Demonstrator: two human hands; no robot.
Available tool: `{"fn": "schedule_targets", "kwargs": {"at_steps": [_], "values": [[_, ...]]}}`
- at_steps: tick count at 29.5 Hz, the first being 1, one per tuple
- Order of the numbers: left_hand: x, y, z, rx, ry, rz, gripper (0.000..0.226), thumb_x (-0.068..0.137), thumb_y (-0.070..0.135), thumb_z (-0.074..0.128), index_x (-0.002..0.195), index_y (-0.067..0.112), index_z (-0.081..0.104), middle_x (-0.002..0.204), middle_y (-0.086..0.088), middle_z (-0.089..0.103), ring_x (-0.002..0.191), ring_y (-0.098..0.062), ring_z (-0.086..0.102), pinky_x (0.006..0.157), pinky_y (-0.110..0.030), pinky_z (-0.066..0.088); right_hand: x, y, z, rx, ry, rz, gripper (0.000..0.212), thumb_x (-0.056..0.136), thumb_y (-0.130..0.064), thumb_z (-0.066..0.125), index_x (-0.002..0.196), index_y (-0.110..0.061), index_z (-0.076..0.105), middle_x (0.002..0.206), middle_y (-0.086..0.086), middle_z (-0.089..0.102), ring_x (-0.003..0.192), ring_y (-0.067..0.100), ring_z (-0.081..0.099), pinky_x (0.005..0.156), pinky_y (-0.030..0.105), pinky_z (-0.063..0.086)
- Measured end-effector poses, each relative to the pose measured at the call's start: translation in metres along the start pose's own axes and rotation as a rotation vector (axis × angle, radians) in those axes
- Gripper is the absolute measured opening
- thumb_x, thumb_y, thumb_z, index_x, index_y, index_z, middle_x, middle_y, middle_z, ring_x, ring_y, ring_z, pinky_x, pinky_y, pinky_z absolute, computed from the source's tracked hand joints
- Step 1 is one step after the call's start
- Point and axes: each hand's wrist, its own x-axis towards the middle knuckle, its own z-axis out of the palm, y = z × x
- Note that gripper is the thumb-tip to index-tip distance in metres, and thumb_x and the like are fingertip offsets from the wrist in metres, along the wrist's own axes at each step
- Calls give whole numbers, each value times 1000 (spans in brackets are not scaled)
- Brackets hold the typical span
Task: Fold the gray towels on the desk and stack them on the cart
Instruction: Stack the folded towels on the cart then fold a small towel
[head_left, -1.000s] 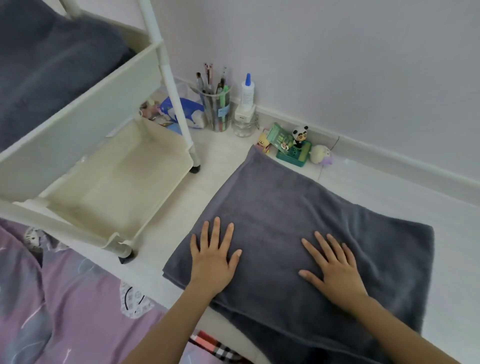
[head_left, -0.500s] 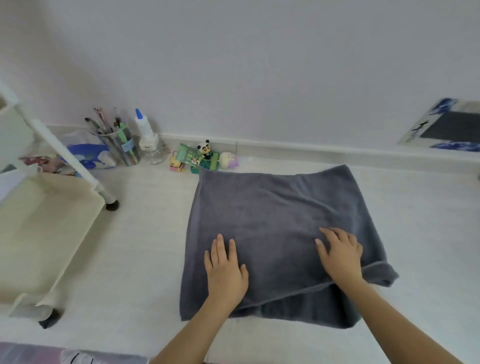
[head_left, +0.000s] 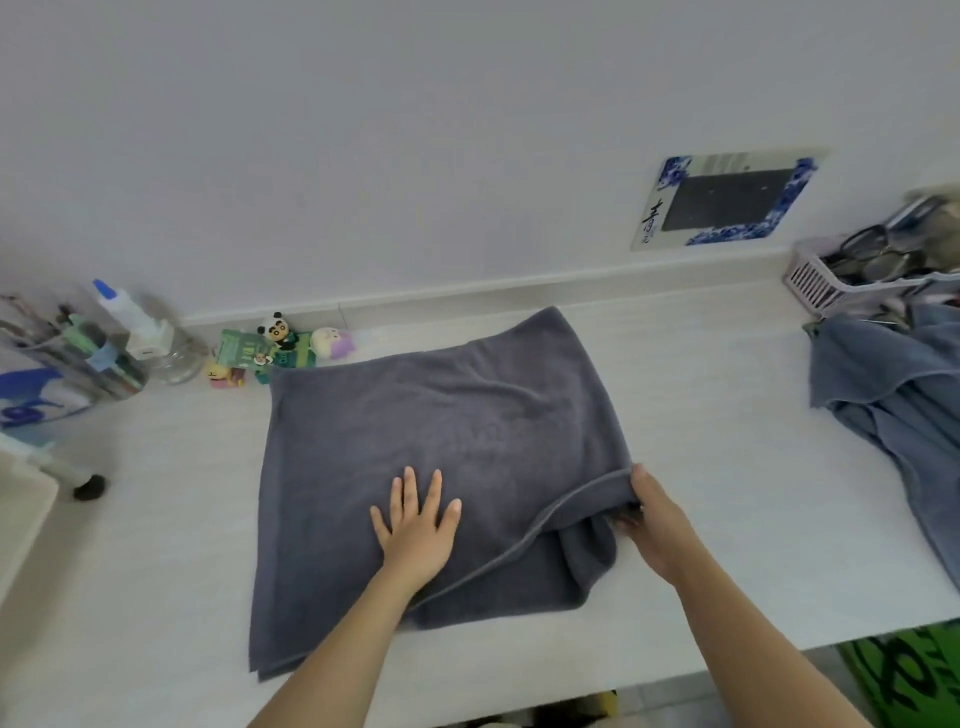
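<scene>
White desk (head_left: 701, 467) set against a pale wall, head view only. Item one: gray towel (head_left: 441, 431), already doubled, lying flat at the middle of the desk, its far edge close to the back edge and its near edge reaching almost to the front edge. Left hand (head_left: 415, 525): fingers straight and spread, palm pressed flat on the towel's near half, judged to pin the layers so they do not slide. Right hand (head_left: 654, 525): at the towel's right edge, thumb on top and fingers tucked beneath, gripping the raised upper layer, probably to carry it leftward for the next fold. Item two: a second, bluer towel (head_left: 883, 384), unfolded and rumpled at the right end of the desk, partly hanging over the front edge, awaiting its turn. Item three: cart (head_left: 26, 499), only a pale tray corner and one castor visible at the left end; its shelves are out of view. Sundries along the back edge: panda figurine (head_left: 278, 328), glue bottle (head_left: 130, 317), lilac basket (head_left: 831, 280).
</scene>
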Motion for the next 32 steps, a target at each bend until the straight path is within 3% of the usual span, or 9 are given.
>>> {"fn": "schedule_targets", "kwargs": {"at_steps": [5,7,10,13,16,19,23,27,32], "values": [[1,2,-5,-79,-25,-16,52,100,50,12,150,40,-1,157,7,-21,144,-12,-20,114,-48,-14,-7,3,-18,41,-278,18,71,67,-48,78,122,-13,48,99,8,59,82,18,52,77,29,46],[2,4,-5,-85,-22,-24,51,100,50,11,149,40,0,157,7,-20,144,-12,-20,114,-47,-14,-11,0,-23,-69,-346,-19,58,72,-36,79,114,-7,52,100,12,59,87,20,57,77,27,50],[2,5,-6,-105,-10,-33,50,101,48,12,149,40,3,157,8,-18,144,-11,-18,114,-47,-13,-12,-12,-39,-186,-244,-56,23,89,-8,60,108,2,54,94,14,62,80,17,62,69,25,52],[3,0,-8,-106,11,-30,49,101,47,11,149,41,4,158,8,-17,144,-11,-17,115,-46,-12,-19,-42,-63,-264,-161,-99,12,89,-5,59,96,4,57,65,7,47,50,10,42,45,19,36],[3,-7,-7,-75,26,-26,49,101,47,13,149,41,3,158,8,-17,144,-11,-17,115,-45,-12,-28,-69,-81,-421,-19,-195,12,85,-7,66,86,4,60,49,4,45,39,12,37,38,21,30],[4,-5,-3,-69,47,-7,49,101,46,15,149,41,3,158,7,-16,144,-11,-17,115,-44,-12,-35,-71,-88,-731,168,-379,11,77,-8,74,80,-11,64,67,5,62,55,19,60,56,28,48],[1,-7,-1,-59,85,23,52,101,47,19,150,38,4,159,4,-16,145,-13,-18,116,-45,-12,-34,-47,-93,-1078,35,-313,19,74,-16,76,80,-23,60,80,-4,60,74,17,58,60,21,37],[-20,-11,7,-31,245,209,55,97,53,31,148,36,22,160,-1,-3,146,-18,-5,116,-42,-6,-32,-34,-106,-912,-5,-225,16,78,-20,76,90,-21,65,88,-6,66,72,14,61,61,18,45],[-53,-33,31,-131,349,312,65,76,79,32,114,32,56,130,4,40,124,-20,38,104,-44,26,-32,-27,-105,-249,-73,-45,13,90,-11,60,89,2,58,88,17,68,82,27,71,66,28,57]]}}
